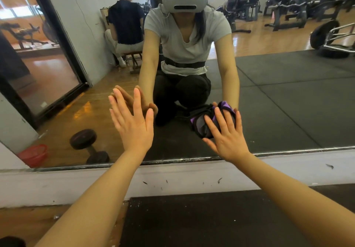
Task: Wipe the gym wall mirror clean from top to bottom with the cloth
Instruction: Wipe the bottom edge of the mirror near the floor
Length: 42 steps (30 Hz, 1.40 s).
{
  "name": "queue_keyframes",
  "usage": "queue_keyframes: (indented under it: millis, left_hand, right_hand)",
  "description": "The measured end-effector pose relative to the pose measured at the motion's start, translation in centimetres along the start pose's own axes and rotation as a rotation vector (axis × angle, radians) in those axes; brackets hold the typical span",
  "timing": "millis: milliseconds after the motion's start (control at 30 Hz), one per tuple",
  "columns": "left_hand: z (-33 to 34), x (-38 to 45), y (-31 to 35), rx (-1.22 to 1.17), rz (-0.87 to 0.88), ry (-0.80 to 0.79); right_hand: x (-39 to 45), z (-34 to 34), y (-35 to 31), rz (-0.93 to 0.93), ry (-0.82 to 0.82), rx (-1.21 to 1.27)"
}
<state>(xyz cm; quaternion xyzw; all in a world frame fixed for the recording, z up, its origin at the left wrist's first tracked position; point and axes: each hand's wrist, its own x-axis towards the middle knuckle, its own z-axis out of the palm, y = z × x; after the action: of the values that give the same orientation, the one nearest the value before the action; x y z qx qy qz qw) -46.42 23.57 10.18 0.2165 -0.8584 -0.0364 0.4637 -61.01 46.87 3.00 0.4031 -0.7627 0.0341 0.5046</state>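
In the head view, the wall mirror (278,102) fills most of the scene, and everything is best placed against its bottom edge, a dark metal strip running just above a pale wall base (76,185). Low on the glass, just above that strip, the right hand (225,137) presses a bunched purple and black cloth (199,125) flat against the mirror, fingers (221,118) straight and spread over the wad rather than curled round it. To the left of the cloth, at about the same height above the strip, the left hand (132,122) is flat with its fingers released and splayed, holding nothing; it seems to brace on the glass, meeting its own reflection. Judging by how low the cloth sits, the wipe looks near its end. The cloth looks soft, light and limp, likely to slide under the palm, so steady flat pressure over its middle should keep it gathered. The glass is stiff, smooth and breakable; even pressure suits it. A dumbbell (88,145) and a red basket (34,155) show reflected at lower left.
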Motion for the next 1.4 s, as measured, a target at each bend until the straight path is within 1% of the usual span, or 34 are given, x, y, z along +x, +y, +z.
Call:
queue_keyframes:
  millis: [200, 300, 400, 467, 567, 633, 733, 833, 1000, 1167, 1267, 1333, 1400]
  left_hand:
    - [0.5, 0.0, -0.1, 0.010, -0.003, 0.023]
    - [0.5, 0.0, -0.3, -0.002, 0.001, 0.039]
    - [0.5, 0.0, -0.2, -0.014, 0.005, 0.041]
    - [0.4, 0.0, -0.2, -0.024, 0.003, 0.032]
    - [0.2, 0.0, -0.1, -0.028, -0.003, 0.024]
    - [0.0, 0.1, 0.0, -0.024, -0.006, 0.008]
    - [-0.1, 0.0, -0.1, -0.028, -0.007, -0.004]
    - [-0.2, 0.0, -0.2, -0.029, -0.007, -0.009]
    - [-0.4, 0.0, -0.2, -0.017, -0.007, -0.030]
    - [-0.5, 0.1, -0.2, 0.005, -0.009, -0.055]
    - [-0.6, 0.1, -0.3, 0.014, -0.011, -0.077]
    - [-0.8, 0.1, -0.4, 0.016, -0.005, -0.088]
    - [-0.9, 0.1, -0.5, 0.015, 0.001, -0.088]
  right_hand:
    - [-5.5, 1.6, -2.0, -0.053, -0.164, -0.012]
    - [-6.9, 1.8, -2.2, -0.070, -0.247, -0.001]
    - [-6.9, 1.4, -1.9, -0.095, -0.272, 0.001]
    - [-5.4, 0.5, -1.2, -0.069, -0.204, -0.002]
    - [-0.7, -1.0, 0.7, 0.057, 0.000, 0.015]
    - [2.7, -2.2, 2.4, 0.095, 0.092, 0.011]
    - [5.0, -2.9, 4.3, 0.108, 0.138, 0.001]
    - [4.2, -2.4, 4.2, 0.117, 0.142, -0.013]
    - [-0.1, -0.8, 2.6, 0.146, 0.043, -0.009]
    - [-5.9, -0.1, 0.4, 0.197, -0.150, 0.024]
    - [-7.9, 0.1, -0.2, 0.222, -0.258, 0.028]
    - [-8.0, -0.1, 0.2, 0.201, -0.291, 0.036]
    - [-7.1, -0.6, 1.1, 0.166, -0.264, 0.046]
